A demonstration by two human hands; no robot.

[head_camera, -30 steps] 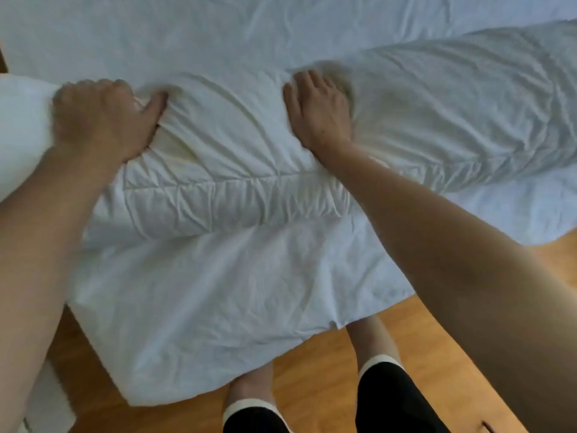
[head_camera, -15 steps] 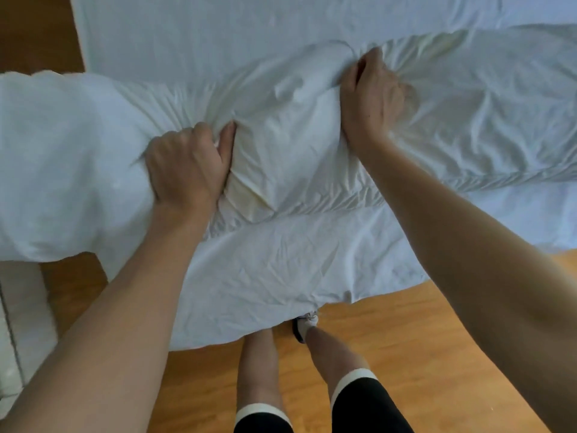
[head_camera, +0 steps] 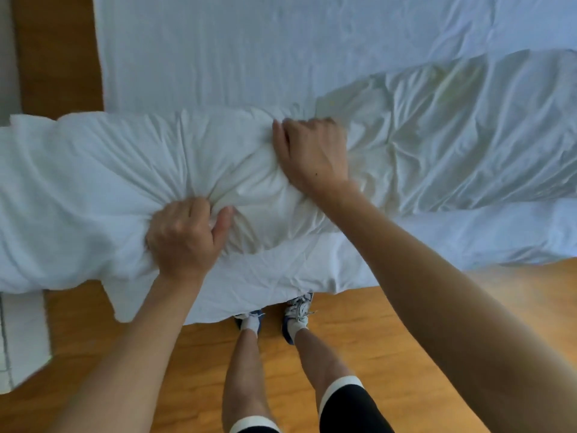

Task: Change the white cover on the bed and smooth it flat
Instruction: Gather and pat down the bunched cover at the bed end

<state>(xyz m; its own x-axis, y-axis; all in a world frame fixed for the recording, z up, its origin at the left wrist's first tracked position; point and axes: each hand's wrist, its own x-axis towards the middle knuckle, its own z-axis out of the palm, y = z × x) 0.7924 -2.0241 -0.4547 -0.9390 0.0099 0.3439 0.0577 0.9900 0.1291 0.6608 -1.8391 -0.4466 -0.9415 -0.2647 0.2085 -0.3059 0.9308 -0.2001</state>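
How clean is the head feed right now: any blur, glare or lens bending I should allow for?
Head view: soft, even daylight, no glare; only faint shadows in the folds of the white cover. Slight motion blur on the left hand and right hand, both gripping bunched fabric. Wide-angle bending curves the bed edges and stretches both forearms near the frame's borders.

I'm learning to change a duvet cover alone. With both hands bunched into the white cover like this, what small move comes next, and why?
Probably draw the left hand further left while the right hand holds its pinch. Both hands grip the white cover, creases radiate from the left fist, and the stretch to the right lies rumpled, so pulling apart should tauten it.
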